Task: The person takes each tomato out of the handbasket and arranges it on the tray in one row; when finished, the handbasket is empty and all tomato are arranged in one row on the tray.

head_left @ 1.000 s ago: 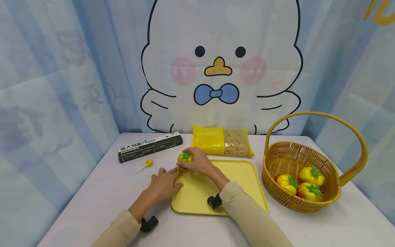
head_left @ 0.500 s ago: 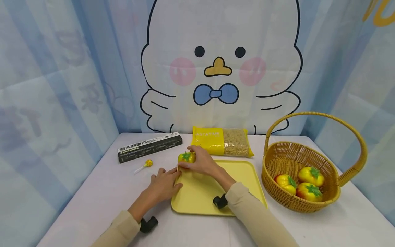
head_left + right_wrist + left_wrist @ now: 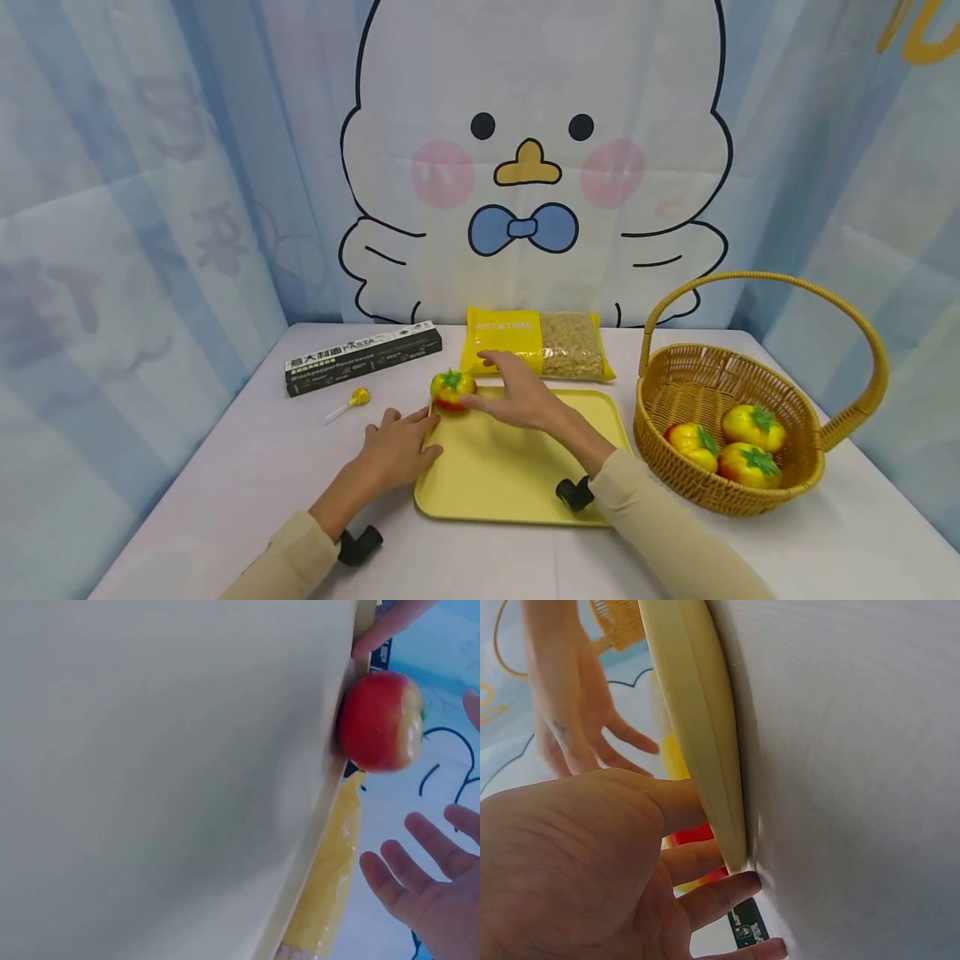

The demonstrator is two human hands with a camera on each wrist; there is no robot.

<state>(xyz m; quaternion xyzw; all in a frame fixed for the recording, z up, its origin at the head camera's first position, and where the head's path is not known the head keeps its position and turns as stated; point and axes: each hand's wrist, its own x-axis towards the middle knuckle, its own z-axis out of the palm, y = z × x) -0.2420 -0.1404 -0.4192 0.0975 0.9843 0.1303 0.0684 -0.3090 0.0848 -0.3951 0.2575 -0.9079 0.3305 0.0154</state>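
A yellow-and-red fruit with a green leafy top (image 3: pixel 453 390), tomato- or persimmon-like, sits at the far left corner of the pale yellow tray (image 3: pixel 510 475). My right hand (image 3: pixel 525 398) is just right of it, fingers spread and holding nothing; the right wrist view shows a gap between that hand (image 3: pixel 442 892) and the fruit's red side (image 3: pixel 375 724). My left hand (image 3: pixel 396 450) rests against the tray's left edge. In the left wrist view, the left hand's extended fingers (image 3: pixel 705 896) touch the tray rim (image 3: pixel 697 727) and the tabletop.
At the right stands a wicker basket (image 3: pixel 678 483) with a tall handle, holding 3 similar fruits (image 3: pixel 753 427). Behind the tray lies a yellow pasta bag (image 3: pixel 510 337). A dark pasta box (image 3: pixel 363 358) and a lollipop (image 3: pixel 360 397) are at the left.
My right hand has let go of the fruit and moved right, its fingers spreading. The fruit stays at the tray's far left corner. My left hand keeps its place on the edge.
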